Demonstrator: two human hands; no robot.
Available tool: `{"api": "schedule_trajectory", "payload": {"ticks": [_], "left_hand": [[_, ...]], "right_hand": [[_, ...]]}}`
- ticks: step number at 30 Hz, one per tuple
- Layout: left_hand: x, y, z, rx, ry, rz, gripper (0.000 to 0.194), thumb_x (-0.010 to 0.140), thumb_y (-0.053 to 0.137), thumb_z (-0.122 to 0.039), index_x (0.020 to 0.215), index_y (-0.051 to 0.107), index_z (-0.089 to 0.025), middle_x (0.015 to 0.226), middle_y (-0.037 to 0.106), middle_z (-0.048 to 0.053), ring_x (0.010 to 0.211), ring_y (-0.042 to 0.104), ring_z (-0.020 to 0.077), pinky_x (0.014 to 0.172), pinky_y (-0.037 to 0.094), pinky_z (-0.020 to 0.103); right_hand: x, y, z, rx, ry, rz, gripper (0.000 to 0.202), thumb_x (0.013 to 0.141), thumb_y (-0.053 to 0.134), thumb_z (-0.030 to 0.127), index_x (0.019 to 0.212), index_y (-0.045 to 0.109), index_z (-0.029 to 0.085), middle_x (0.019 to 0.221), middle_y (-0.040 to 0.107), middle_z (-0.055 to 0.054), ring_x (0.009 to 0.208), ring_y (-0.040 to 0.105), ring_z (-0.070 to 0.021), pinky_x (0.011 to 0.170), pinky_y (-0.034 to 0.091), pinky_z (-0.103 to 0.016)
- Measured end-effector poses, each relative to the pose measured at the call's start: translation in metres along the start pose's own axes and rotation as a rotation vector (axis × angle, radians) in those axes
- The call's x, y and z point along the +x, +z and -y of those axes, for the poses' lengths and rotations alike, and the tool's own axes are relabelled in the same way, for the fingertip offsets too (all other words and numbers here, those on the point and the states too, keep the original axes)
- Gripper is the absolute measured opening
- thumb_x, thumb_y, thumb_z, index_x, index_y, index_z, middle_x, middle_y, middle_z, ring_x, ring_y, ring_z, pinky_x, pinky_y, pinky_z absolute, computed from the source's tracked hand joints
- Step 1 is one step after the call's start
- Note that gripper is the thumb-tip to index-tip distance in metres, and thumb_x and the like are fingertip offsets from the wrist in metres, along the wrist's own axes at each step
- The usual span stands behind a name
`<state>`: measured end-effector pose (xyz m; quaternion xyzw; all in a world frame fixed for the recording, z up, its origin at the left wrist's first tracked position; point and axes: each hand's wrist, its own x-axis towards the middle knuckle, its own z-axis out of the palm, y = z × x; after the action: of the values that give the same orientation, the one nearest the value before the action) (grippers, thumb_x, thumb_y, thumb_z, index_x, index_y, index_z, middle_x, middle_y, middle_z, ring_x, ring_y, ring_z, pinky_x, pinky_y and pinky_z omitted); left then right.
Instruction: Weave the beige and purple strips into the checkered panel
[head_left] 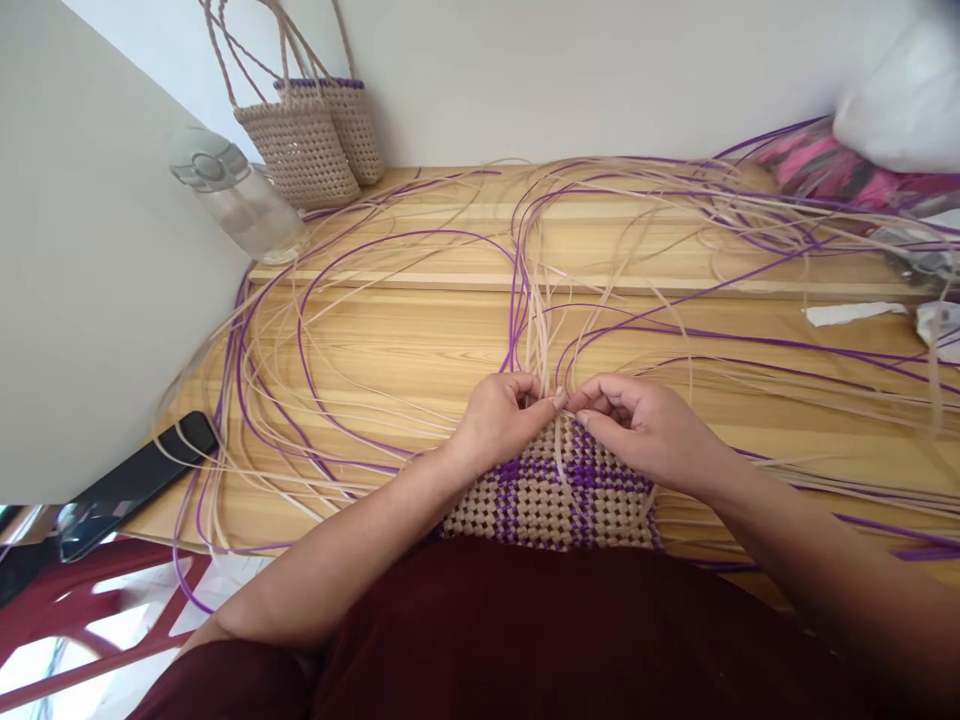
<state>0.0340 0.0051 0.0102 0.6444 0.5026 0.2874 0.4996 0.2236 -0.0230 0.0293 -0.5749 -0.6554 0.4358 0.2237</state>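
A woven panel (536, 505) of beige and purple strands lies at the table's front edge, against the dark red clothing. At its top edge my left hand (510, 415) pinches a beige strand (559, 440) between thumb and forefinger. My right hand (637, 425) is just beside it, its thumb and forefinger closed at the same edge; what they hold is too small to make out. Loose beige strands (538, 320) and purple strands (515, 300) rise from the edge between the hands and spread to both sides.
On the wooden table (420, 345), a clear bottle (244, 205) and woven bags (304, 150) stand at the back left. A black phone-like object (142, 480) lies at the left edge. White paper (855, 313) and plastic-wrapped pink material (832, 165) are at the right.
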Motion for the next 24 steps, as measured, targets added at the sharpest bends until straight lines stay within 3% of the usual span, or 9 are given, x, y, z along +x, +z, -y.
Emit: {"api": "schedule_trajectory", "payload": {"ticks": [6, 11, 17, 24], "left_hand": [[-0.0004, 0.0048, 0.0013, -0.171, -0.046, -0.021, 0.03, 0.075, 0.07, -0.042, 0.071, 0.063, -0.013, 0.063, 0.058, 0.0, 0.057, 0.046, 0.0094, 0.054, 0.035, 0.023], [0.0008, 0.0022, -0.0016, -0.17, -0.096, 0.008, 0.031, 0.075, 0.07, -0.041, 0.065, 0.059, -0.014, 0.058, 0.053, -0.002, 0.054, 0.042, 0.0079, 0.052, 0.032, 0.022], [-0.0007, -0.001, -0.002, -0.145, -0.1, 0.06, 0.037, 0.07, 0.074, -0.047, 0.065, 0.06, -0.013, 0.055, 0.045, -0.004, 0.052, 0.035, 0.0066, 0.049, 0.025, 0.022], [-0.0005, -0.0018, -0.0042, -0.138, -0.133, 0.085, 0.034, 0.067, 0.075, -0.043, 0.06, 0.056, -0.014, 0.053, 0.043, -0.005, 0.051, 0.034, 0.0062, 0.049, 0.025, 0.022]], "right_hand": [[0.0042, -0.0029, -0.0043, 0.161, 0.048, 0.063, 0.01, 0.077, 0.06, 0.027, 0.081, 0.061, 0.018, 0.063, 0.056, 0.002, 0.055, 0.046, -0.0085, 0.05, 0.035, -0.021], [0.0064, -0.0075, -0.001, 0.15, 0.059, 0.097, 0.008, 0.075, 0.06, 0.025, 0.075, 0.061, 0.017, 0.058, 0.052, 0.003, 0.051, 0.042, -0.0073, 0.047, 0.031, -0.02], [0.0061, -0.0073, -0.0032, 0.142, 0.041, 0.103, 0.013, 0.077, 0.057, 0.026, 0.086, 0.063, 0.018, 0.059, 0.048, 0.005, 0.052, 0.039, -0.0068, 0.048, 0.03, -0.02], [0.0058, -0.0054, -0.0032, 0.133, 0.038, 0.049, 0.017, 0.078, 0.059, 0.029, 0.087, 0.068, 0.017, 0.057, 0.044, 0.005, 0.051, 0.037, -0.0074, 0.048, 0.03, -0.021]]}}
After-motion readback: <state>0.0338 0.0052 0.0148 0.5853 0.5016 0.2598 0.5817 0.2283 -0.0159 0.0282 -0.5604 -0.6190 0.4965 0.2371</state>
